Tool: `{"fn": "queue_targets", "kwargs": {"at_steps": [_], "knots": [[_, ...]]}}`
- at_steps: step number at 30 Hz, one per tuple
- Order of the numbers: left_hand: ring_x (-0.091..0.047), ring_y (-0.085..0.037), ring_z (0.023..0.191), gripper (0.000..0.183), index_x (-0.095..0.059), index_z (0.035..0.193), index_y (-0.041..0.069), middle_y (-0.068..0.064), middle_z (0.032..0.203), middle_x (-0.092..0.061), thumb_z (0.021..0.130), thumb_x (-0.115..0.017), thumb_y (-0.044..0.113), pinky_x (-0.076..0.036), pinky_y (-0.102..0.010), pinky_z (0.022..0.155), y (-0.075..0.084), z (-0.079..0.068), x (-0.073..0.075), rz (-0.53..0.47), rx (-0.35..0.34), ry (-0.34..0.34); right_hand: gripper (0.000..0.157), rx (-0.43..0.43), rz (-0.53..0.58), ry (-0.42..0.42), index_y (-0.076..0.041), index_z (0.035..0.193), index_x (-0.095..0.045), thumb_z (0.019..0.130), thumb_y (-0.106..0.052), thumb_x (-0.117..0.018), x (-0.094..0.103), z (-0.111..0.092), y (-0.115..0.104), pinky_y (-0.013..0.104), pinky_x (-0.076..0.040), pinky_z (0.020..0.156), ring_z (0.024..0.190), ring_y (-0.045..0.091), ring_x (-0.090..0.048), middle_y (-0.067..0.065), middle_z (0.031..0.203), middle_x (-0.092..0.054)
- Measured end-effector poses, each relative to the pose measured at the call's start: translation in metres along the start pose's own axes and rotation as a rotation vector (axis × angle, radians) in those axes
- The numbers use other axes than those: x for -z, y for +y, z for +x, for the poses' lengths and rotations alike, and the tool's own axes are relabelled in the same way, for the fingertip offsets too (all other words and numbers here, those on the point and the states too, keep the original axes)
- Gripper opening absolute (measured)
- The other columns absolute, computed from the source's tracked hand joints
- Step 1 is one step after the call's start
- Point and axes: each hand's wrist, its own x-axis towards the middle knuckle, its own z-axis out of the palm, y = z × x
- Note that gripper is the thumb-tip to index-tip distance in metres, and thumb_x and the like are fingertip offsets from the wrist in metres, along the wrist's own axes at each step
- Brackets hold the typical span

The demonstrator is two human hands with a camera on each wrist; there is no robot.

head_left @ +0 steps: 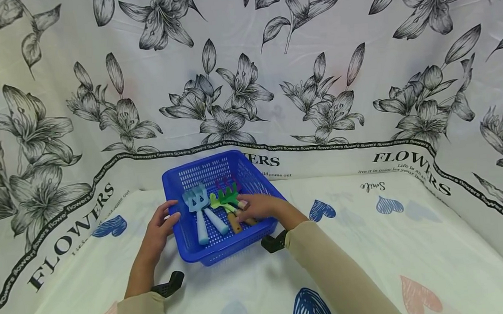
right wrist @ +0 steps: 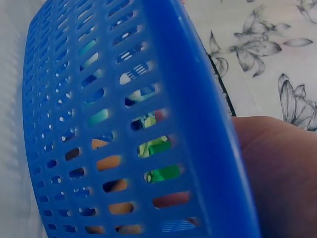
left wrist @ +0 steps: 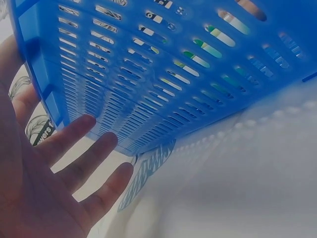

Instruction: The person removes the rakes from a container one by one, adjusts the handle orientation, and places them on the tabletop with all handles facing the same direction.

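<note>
A blue plastic basket (head_left: 222,250) with slotted walls holds several small garden tools. Two light blue forks (head_left: 201,225) lie at its left side. Toward the right are a dark green hand rake (head_left: 228,195), a light green rake (head_left: 214,201) and a magenta one (head_left: 224,181) behind them. My left hand (head_left: 158,227) is at the left rim, its thumb and index finger over the edge, the other fingers spread outside the wall. Reaching over the right rim, my right hand (head_left: 259,207) pinches the dark green rake near its handle. The basket wall mostly hides those fingers in the right wrist view.
The basket stands on a white cloth (head_left: 348,247) printed with hearts. Behind it hangs a white curtain (head_left: 275,117) with black flower drawings, close to the basket's far side. A dark wrist mount (head_left: 274,242) sits near the basket's front right corner.
</note>
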Motion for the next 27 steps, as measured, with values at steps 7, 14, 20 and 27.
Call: {"fn": "queue_targets", "kwargs": {"at_steps": [7,14,20,27], "knots": [[-0.04,-0.047,0.13,0.056,-0.032,0.149,0.017,-0.023,0.153,-0.027,0.101,-0.05,0.038,-0.038,-0.061,0.1,-0.001,0.0,0.0,0.003,0.001,0.001,0.06,0.079,0.003,0.067,-0.012,0.144,-0.047,0.091,-0.027,-0.07,-0.001,0.0,0.001,0.045,-0.046,0.097,0.108,0.024,-0.059,0.007,0.117,-0.065],[-0.04,-0.048,0.13,0.056,-0.032,0.149,0.017,-0.024,0.152,-0.028,0.1,-0.05,0.039,-0.038,-0.061,0.1,0.001,0.0,0.0,0.0,0.007,0.004,0.049,0.195,0.089,0.236,-0.013,0.139,-0.053,0.092,-0.011,-0.064,0.001,-0.003,0.007,0.036,-0.051,0.086,0.102,0.019,-0.063,0.007,0.117,-0.067],[-0.04,-0.048,0.13,0.057,-0.032,0.15,0.017,-0.023,0.153,-0.027,0.1,-0.05,0.039,-0.038,-0.06,0.1,0.002,-0.001,-0.001,0.012,0.012,0.01,0.027,0.229,0.121,0.415,-0.011,0.119,-0.067,0.093,-0.014,-0.064,0.001,-0.007,0.01,0.031,-0.053,0.077,0.098,0.018,-0.063,0.002,0.113,-0.067],[-0.039,-0.048,0.131,0.06,-0.03,0.151,0.018,-0.022,0.155,-0.024,0.1,-0.05,0.041,-0.038,-0.059,0.1,0.003,-0.001,0.0,0.015,0.003,0.009,0.016,0.266,0.164,0.58,-0.014,0.107,-0.073,0.093,-0.019,-0.068,-0.003,-0.011,0.011,0.028,-0.054,0.072,0.085,0.014,-0.063,0.0,0.104,-0.069]]}}
